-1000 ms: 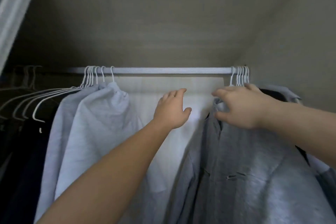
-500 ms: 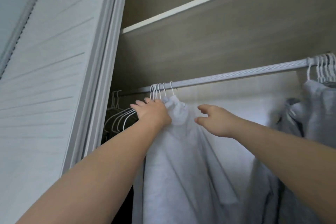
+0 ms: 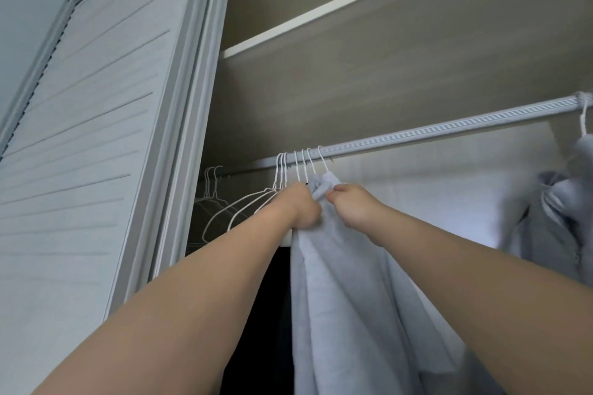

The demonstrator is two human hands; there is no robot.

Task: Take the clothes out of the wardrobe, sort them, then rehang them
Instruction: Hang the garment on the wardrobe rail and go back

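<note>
Pale grey garment (image 3: 346, 282) hangs from rail (image 3: 449, 132), at right end of cluster of white wire hangers (image 3: 300, 167). Collar bunched between both hands. Left hand (image 3: 296, 207) grips left side of collar, fingers curled into cloth; possibly hanger wire too, view too blurred to say. Right hand (image 3: 351, 207) pinches right side of collar, fingertips bent inward. Garment's long axis vertical: collar up just under rail, body dropping straight down between forearms. Second grey garment (image 3: 558, 208) hangs far right, well apart. Louvred door (image 3: 96, 144) at left.
</note>
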